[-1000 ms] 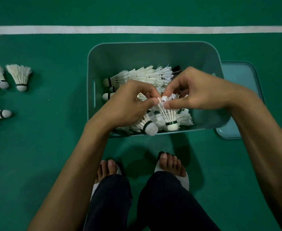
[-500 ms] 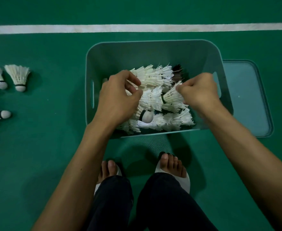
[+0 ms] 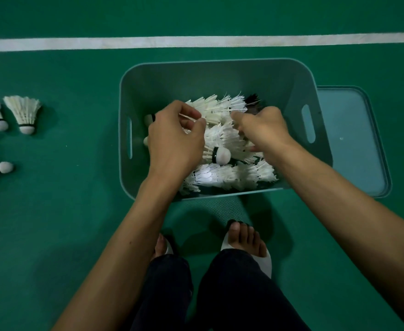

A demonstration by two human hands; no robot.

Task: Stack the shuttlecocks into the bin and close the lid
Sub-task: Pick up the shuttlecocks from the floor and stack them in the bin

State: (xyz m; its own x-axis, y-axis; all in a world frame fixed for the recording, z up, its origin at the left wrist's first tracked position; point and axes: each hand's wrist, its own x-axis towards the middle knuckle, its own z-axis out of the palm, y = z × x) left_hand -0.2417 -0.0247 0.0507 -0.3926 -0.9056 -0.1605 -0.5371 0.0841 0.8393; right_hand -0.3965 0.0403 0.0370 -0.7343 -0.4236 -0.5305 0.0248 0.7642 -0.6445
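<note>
Head view: the bin (image 3: pixel 196 77) stands on the green floor (image 3: pixel 65 211), holding piled shuttlecocks (image 3: pixel 222 108). The left hand (image 3: pixel 174 144), fingers curled, pinches feathers of the pile. The right hand (image 3: pixel 264 130) is buried in the feathers, and I cannot tell its grip. The lid (image 3: pixel 351 139) lies on the floor against the bin's right side. Loose shuttlecocks (image 3: pixel 24 113) lie near the floor's left edge.

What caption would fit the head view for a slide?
Left hand and right hand work among shuttlecocks in the bin; lid lies on the floor at right, loose shuttlecocks at left.
</note>
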